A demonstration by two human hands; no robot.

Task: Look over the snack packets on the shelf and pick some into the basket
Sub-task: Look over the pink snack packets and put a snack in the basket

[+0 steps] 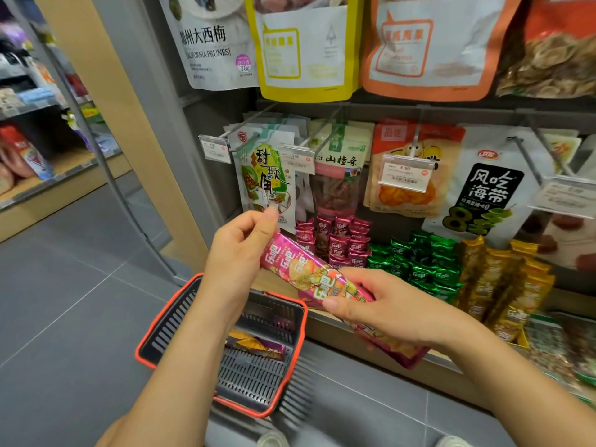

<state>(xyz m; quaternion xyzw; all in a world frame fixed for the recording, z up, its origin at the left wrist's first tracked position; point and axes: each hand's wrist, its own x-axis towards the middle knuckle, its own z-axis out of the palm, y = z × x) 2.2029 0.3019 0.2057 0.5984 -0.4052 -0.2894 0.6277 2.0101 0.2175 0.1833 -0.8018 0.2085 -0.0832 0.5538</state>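
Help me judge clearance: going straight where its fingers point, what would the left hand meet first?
Probably the hanging green packet just above the left hand, which pinches the pink packet; depth is unclear.

Bare left hand [238, 250], right hand [387, 304], forearms [180, 350]

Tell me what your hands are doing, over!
Left hand pinches top of pink packet; right hand grips its middle. Packet near basket, not in yet. Nothing blocking.
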